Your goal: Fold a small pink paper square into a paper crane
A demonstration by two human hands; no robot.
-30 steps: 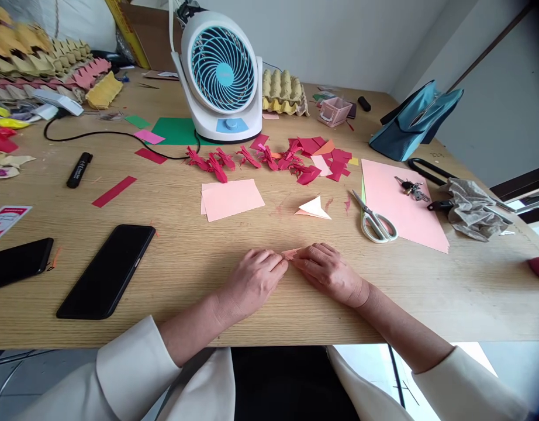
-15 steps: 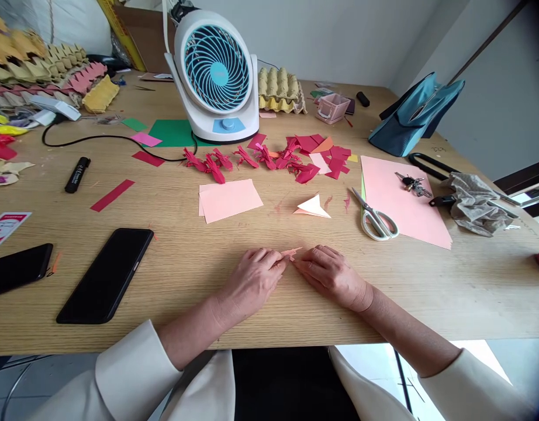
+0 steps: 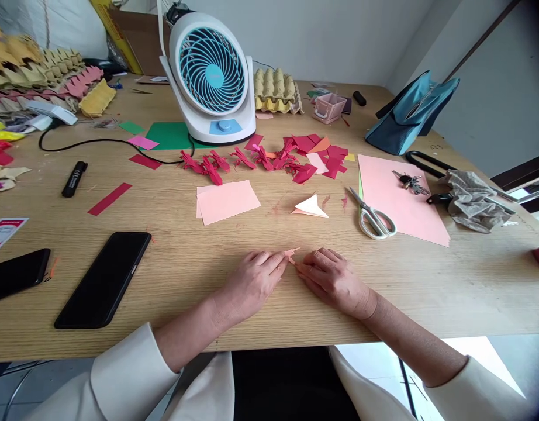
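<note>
Between my hands, low over the table front, is a small piece of folded pink paper (image 3: 291, 252) with thin pointed parts sticking out. My left hand (image 3: 257, 279) pinches it from the left, fingers pressed together. My right hand (image 3: 333, 276) has its fingers curled and pressed together at the lower right tip of the paper; its fingertips are partly hidden. Just beyond lies a folded pale paper triangle (image 3: 312, 206). Pink paper rectangles (image 3: 229, 202) lie to its left, and scissors (image 3: 373, 217) with white handles to its right.
Red folded paper figures (image 3: 242, 158) and red scraps (image 3: 337, 158) lie in front of the fan (image 3: 213, 76). A black phone (image 3: 103, 280) rests at left, near a marker (image 3: 75, 179). Keys (image 3: 410, 183) sit on a pink sheet (image 3: 421, 219), beside a blue bag (image 3: 410, 117).
The view has shifted slightly. My right fingertips have drawn a little away from the left ones, and more of the folded pink paper shows between them.
</note>
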